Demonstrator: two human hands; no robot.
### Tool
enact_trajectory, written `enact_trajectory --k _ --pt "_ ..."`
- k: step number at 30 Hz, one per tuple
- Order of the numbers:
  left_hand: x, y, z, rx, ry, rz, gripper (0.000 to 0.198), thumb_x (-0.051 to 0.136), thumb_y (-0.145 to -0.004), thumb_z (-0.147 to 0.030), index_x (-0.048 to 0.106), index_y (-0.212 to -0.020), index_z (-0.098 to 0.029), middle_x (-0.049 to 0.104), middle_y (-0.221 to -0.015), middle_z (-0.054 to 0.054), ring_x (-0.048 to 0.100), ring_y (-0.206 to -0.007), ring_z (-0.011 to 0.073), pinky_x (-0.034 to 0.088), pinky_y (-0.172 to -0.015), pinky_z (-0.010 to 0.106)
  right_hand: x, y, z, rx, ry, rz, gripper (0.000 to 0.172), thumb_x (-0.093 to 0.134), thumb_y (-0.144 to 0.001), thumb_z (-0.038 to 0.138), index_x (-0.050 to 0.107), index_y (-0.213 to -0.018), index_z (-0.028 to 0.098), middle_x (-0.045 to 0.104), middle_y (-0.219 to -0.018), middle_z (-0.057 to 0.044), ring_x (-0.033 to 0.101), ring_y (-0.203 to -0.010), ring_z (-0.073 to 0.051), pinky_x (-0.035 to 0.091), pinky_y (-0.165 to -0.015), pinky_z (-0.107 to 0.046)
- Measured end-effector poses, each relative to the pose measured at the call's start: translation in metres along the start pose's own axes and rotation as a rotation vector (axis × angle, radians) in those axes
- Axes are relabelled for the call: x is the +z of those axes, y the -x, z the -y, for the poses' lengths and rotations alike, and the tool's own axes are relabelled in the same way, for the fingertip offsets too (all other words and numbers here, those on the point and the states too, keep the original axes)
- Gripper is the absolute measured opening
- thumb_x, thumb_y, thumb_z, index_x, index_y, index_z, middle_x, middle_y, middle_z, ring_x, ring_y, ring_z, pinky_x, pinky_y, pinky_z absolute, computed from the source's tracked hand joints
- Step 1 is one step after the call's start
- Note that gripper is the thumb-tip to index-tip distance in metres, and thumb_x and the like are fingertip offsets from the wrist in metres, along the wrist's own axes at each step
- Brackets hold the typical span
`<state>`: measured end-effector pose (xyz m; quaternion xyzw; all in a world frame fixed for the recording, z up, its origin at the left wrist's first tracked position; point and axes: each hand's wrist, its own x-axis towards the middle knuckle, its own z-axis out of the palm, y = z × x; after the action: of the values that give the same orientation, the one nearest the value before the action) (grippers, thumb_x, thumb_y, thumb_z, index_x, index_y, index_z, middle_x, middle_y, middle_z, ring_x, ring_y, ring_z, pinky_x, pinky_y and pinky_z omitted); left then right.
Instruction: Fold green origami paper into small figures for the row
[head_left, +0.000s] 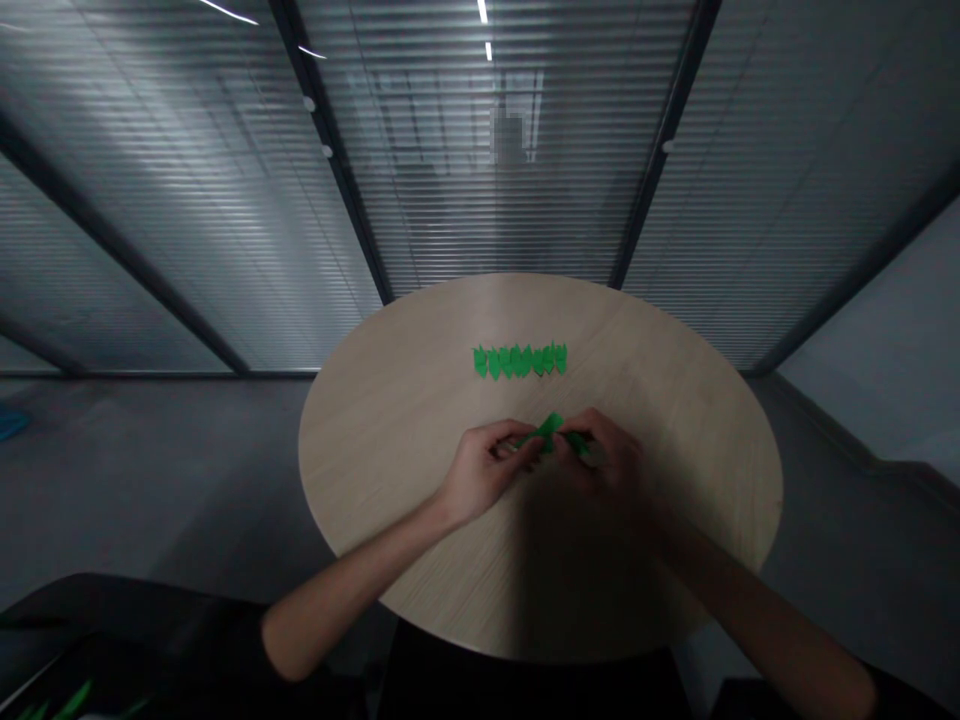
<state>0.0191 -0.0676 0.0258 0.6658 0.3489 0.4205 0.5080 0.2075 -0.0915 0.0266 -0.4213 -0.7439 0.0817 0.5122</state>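
Note:
A piece of green paper [551,426], seemingly folded, is held between both hands above the middle of the table. My left hand [487,460] pinches its left side between thumb and fingers. On the other side, the fingers of my right hand [607,450] grip the paper's right part, and a darker green bit shows below them. My fingers cover much of the piece, so its full shape is hidden. Just beyond my hands, several small pointed green paper pieces [520,360] lie side by side in a row.
The round wooden table [390,400] stands before glass partitions with blinds [495,220]. A dark chair [97,610] is at lower left, with bright green bits [75,697] near it. A blue item [11,422] lies on the floor at far left.

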Motion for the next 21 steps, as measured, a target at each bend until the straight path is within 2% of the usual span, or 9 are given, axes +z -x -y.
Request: enact_trajectory --k 10,17,21 --pt "-0.0008 0.0024 0.0043 0.066 -0.018 0.066 0.024 0.067 -0.092 -0.035 0.073 -0.096 -0.012 0.073 -0.085 0.009 0.067 -0.073 0.0144 0.055 -0.064 0.024 0.0002 -0.0008 -0.0019 0.044 -0.074 -0.007 0.008 0.065 -0.092 0.027 0.060 -0.086 0.023 0.058 -0.075 0.001 0.056 -0.065 -0.014 0.047 -0.058 -0.028" --pt "-0.0003 0.0031 -0.0014 0.038 0.003 0.112 0.027 0.065 -0.092 -0.035 0.073 -0.102 -0.011 0.073 -0.090 0.011 0.068 -0.075 0.0157 0.058 -0.064 0.026 -0.0014 -0.0025 -0.0006 0.019 -0.091 -0.028 0.008 0.067 -0.090 0.024 0.060 -0.085 0.023 0.059 -0.074 0.001 0.056 -0.063 -0.013 0.046 -0.056 -0.026" --pt "0.0000 0.0036 -0.0028 0.003 0.003 0.138 0.031 0.066 -0.092 -0.037 0.072 -0.107 -0.010 0.074 -0.091 0.012 0.068 -0.069 0.0149 0.057 -0.060 0.025 -0.0025 -0.0015 -0.0003 0.022 -0.072 -0.045 0.009 0.067 -0.090 0.023 0.060 -0.085 0.023 0.059 -0.075 0.001 0.057 -0.064 -0.013 0.046 -0.058 -0.027"
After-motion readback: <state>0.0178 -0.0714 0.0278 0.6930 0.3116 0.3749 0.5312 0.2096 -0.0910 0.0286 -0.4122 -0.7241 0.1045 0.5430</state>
